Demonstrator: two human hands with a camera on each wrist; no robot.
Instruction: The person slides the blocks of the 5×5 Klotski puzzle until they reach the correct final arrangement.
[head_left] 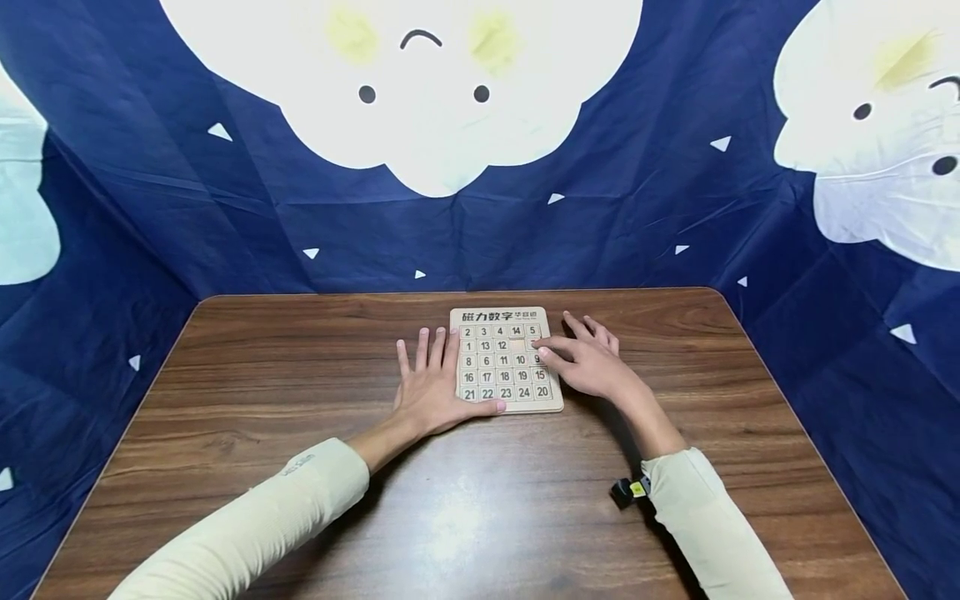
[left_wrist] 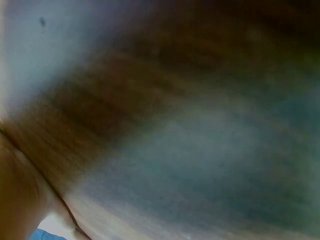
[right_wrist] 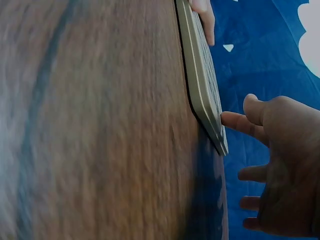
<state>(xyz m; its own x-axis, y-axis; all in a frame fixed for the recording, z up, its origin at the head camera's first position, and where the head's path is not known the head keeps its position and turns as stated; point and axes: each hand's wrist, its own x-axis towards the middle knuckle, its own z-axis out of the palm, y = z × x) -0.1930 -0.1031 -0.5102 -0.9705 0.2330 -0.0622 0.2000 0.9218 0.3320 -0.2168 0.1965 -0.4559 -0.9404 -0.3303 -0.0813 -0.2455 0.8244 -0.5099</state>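
Note:
A pale wooden sliding number puzzle (head_left: 512,400) lies flat on the table in the head view. Its bare gap is in the second row, just below tile 14 (head_left: 516,331). My left hand (head_left: 431,396) is spread along the puzzle's left side, fingers straight, with the thumb laid on the front edge. From the right, my right hand (head_left: 596,367) reaches over the board, and its index fingertip touches the second-row tile at the right end. The other fingers stay beyond the right edge. In the right wrist view the puzzle (right_wrist: 200,75) appears edge-on beside the extended index finger (right_wrist: 242,124).
Brown wood-grain table (head_left: 262,375) surrounds the puzzle. A dark blue cloth (head_left: 247,208) with white clouds hangs behind the table and at its sides. A small black device (head_left: 622,492) sits at the right cuff. The left wrist view is mostly blurred.

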